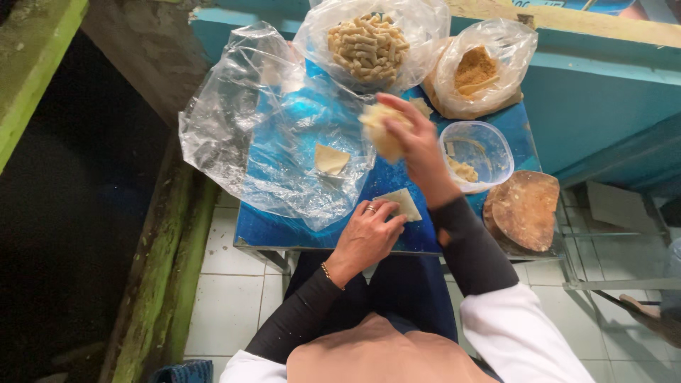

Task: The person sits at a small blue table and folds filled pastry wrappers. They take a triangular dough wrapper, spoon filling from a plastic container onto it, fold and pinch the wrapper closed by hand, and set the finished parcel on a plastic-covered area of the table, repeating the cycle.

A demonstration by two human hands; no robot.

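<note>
Plastic sheet (284, 135): spread at table's left, one wrapper square (331, 159) lying on it.
Left hand (367, 234): fingers flat, pinning a single wrapper (401, 203) to the blue table (397, 241).
Right hand (415, 138): raised, clasping a wrapper stack (383, 128).
Advice: keep the sheet pinned flat; peel one wrapper at a time.
Tub (477, 152): just right, filling inside.

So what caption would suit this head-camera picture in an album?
Left hand presses a pale square dough wrapper on the blue table; right hand lifts a stack of wrappers.
</note>
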